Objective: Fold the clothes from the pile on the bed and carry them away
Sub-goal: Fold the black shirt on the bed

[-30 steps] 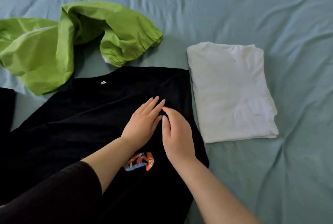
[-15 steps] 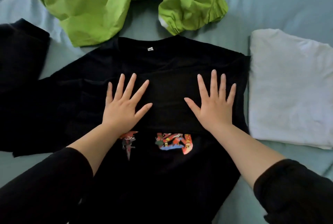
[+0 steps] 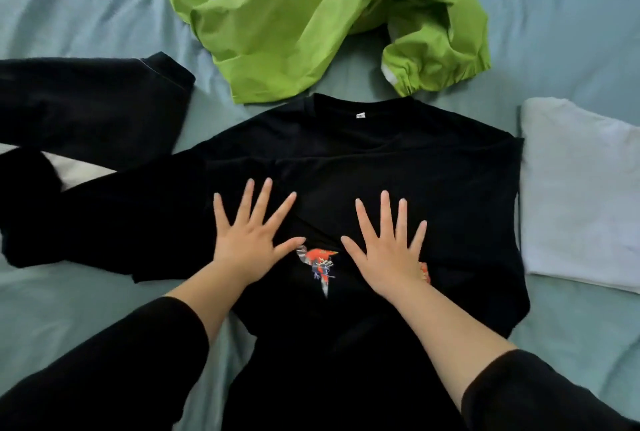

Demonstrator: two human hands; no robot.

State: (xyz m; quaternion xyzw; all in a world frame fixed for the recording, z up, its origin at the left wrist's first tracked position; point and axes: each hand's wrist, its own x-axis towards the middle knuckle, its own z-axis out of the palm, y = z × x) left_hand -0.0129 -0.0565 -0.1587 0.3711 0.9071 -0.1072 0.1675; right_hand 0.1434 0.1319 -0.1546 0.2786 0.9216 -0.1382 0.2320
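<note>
We take the black sweatshirt (image 3: 398,167), spread front-up in the middle of the bed (image 3: 571,14), as our landmark and read across from its left. Out to its left lies another dark garment (image 3: 86,98), its cuff pointing toward the sweatshirt's collar; it runs off the frame edge, so we cannot tell what it is, and a pale patch shows beneath it that we cannot identify. The sweatshirt's own left sleeve stretches out flat that way, not yet folded in. On the chest, our left hand (image 3: 247,243) lies palm-down with fingers spread wide, holding nothing; we judge it is pressing the cloth flat so the next fold lands clean. Between the hands sits a red and blue print (image 3: 320,262), blurred and partly covered, so its design is unreadable. Our right hand (image 3: 389,250) mirrors the left, flat, fingers splayed, gripping nothing, and hides more of the print. Beyond the collar lies a green jacket (image 3: 311,25), crumpled and still unfolded, apparently waiting its turn. Just right of the sweatshirt, nearly touching its edge, rests a folded white shirt (image 3: 578,195), set aside as done; the frame cuts off its far side. The sweatshirt's hem is hidden under our sleeves.
</note>
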